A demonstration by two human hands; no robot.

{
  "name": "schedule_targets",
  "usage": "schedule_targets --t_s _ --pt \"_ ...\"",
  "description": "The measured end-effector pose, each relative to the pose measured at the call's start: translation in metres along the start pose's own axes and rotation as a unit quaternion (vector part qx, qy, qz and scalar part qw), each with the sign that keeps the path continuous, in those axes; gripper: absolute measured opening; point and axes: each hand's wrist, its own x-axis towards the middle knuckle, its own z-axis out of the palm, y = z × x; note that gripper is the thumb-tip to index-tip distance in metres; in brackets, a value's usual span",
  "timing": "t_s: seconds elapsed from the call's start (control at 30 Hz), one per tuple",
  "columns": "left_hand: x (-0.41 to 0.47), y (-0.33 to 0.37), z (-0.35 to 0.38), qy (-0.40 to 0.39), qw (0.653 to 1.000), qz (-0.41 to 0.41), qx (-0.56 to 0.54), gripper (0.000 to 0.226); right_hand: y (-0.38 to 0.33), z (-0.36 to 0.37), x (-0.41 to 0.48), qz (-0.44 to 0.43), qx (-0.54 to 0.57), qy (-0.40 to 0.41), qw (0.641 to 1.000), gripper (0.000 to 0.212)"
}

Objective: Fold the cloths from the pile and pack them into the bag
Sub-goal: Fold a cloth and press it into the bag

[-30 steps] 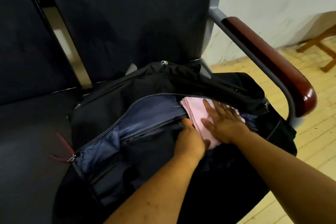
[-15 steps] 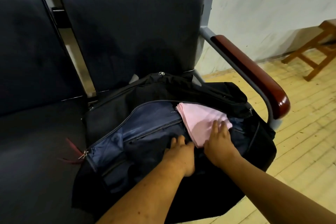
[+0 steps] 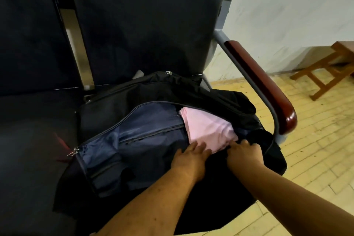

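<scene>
Pink cloth (image 3: 207,130) touching left grip (image 3: 191,156)

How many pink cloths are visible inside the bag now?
1. The pink cloth lies folded in the right end of the open black bag. Its far edge shows several layers, so more cloths may be stacked beneath it; I cannot tell.

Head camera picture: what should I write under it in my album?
A left hand and right hand at a folded pink cloth inside an open black bag on a chair.
</scene>
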Motion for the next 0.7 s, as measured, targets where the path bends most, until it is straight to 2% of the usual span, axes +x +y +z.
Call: schedule_targets --t_s 0.17,0.3,0.37,0.43,0.57,0.7 --pt "0.008 0.001 -0.010 -0.043 0.999 -0.002 -0.009 0.076 0.028 -0.001 0.006 0.039 -0.039 0.024 0.998 0.033" --pt "0.009 0.000 -0.008 -0.054 0.998 0.002 -0.011 0.077 0.038 -0.010 0.011 0.058 -0.002 0.015 0.998 0.032" --pt "0.008 0.001 -0.009 -0.057 0.998 0.003 -0.006 0.079 0.035 -0.011 0.015 0.044 0.023 0.027 0.998 0.039" --pt "0.006 0.002 -0.010 -0.065 0.998 0.005 -0.004 0.082 0.028 -0.010 0.019 0.008 0.015 0.032 0.999 0.058" --pt "0.002 0.006 -0.014 -0.074 0.997 0.028 0.002 0.083 0.016 -0.005 0.023 -0.003 -0.046 -0.025 0.999 0.071" --pt "0.000 0.004 -0.025 -0.072 0.996 0.053 -0.018 0.083 0.011 -0.012 0.029 0.045 -0.016 -0.076 0.996 0.064"
